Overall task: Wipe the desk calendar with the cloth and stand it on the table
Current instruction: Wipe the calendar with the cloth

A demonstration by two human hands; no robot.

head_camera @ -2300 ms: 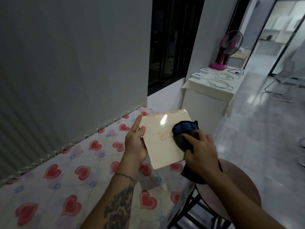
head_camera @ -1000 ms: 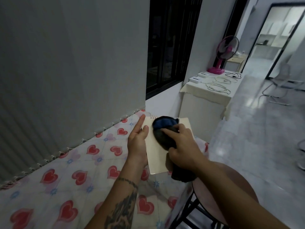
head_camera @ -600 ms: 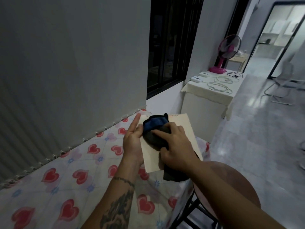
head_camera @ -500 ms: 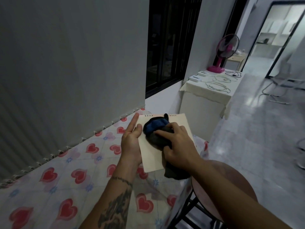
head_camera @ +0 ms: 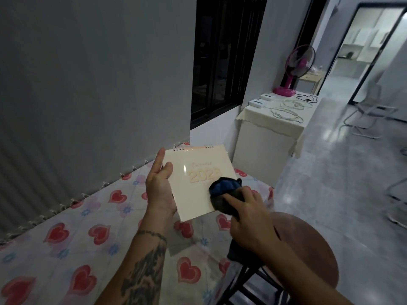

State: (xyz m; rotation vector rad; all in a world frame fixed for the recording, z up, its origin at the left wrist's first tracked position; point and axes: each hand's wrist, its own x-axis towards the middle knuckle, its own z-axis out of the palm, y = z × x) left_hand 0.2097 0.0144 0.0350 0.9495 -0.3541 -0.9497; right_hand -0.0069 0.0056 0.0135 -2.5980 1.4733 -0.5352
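The cream desk calendar (head_camera: 193,183), spiral-bound at its top edge and printed with a pale year number, is held in the air above the table's far end. My left hand (head_camera: 159,188) grips its left edge, thumb on the front cover. My right hand (head_camera: 246,213) presses a bunched dark cloth (head_camera: 223,194) with a blue patch against the cover's lower right corner. The rest of the cloth hangs below my right wrist.
The table (head_camera: 66,245) wears a white cover with red hearts and runs along the grey wall. A round brown stool (head_camera: 308,247) stands at its right side. Farther off are a cloth-covered cabinet (head_camera: 268,137) with cables and a pink fan (head_camera: 295,69).
The cloth has slid from the upper left of the cover down to its lower right corner, baring the printed year. My left hand keeps hold of the left edge.
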